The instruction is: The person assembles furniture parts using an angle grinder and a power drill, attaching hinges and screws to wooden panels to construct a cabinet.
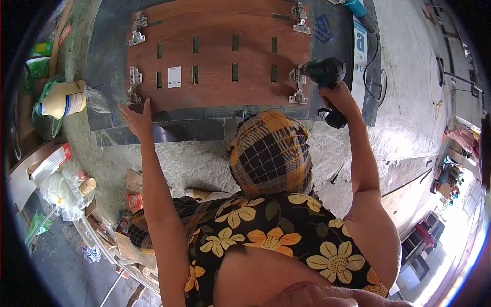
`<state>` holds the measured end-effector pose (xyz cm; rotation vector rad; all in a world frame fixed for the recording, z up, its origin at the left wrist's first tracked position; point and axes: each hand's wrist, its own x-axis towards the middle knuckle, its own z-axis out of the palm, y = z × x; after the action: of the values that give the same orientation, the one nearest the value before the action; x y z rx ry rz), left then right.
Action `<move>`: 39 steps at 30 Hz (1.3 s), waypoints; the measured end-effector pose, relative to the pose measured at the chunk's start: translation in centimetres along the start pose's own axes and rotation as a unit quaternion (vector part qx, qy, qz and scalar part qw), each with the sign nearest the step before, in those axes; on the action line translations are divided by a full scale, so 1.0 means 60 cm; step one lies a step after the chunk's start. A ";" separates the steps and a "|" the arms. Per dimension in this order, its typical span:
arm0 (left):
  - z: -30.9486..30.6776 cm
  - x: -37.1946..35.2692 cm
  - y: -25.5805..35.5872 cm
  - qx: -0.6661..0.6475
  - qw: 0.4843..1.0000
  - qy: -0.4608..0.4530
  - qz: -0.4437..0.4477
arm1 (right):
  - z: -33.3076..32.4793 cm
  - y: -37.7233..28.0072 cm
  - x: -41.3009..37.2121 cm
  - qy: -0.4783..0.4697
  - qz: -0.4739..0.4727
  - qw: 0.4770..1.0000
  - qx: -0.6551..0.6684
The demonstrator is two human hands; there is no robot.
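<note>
A reddish-brown wooden panel (220,56) with rows of slots and a white label (174,77) lies flat. Metal hinges sit at its corners. My right hand (339,98) is wrapped round the grip of a dark cordless drill (326,72), whose tip points left at the lower right hinge (298,84). At the panel's lower left corner, beside the lower left hinge (134,84), my left hand (138,120) rests with its fingers spread, holding nothing.
Under the panel is a dark board (107,61). A cream jug (71,101) stands at the left, above plastic bags (64,197). A cable (369,87) runs on the right, near a blue tool (356,7). A plaid-covered knee (271,153) is close below the panel.
</note>
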<state>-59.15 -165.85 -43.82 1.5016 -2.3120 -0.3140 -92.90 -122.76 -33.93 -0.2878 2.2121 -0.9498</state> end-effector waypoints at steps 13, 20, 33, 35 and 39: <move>0.006 0.003 -0.001 -0.004 1.000 -0.013 -0.025 | 0.002 0.035 -0.095 0.026 -0.005 0.999 0.048; 0.006 0.001 -0.003 -0.016 1.000 -0.006 -0.019 | 0.032 0.103 -0.126 0.037 0.027 0.997 0.068; -0.001 0.000 0.002 -0.011 1.000 0.000 -0.006 | 0.054 0.106 -0.127 0.031 0.043 0.995 0.079; 0.003 0.001 -0.003 -0.005 1.000 0.006 0.002 | 0.054 0.106 -0.124 0.031 0.042 0.996 0.068; 0.002 0.000 0.000 0.014 1.000 -0.008 -0.013 | 0.054 0.117 -0.115 0.027 0.050 0.997 0.045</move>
<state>-59.17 -165.85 -43.93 1.5489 -2.3197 -0.3027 -85.17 -116.49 -36.85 -0.1085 2.2037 -1.0096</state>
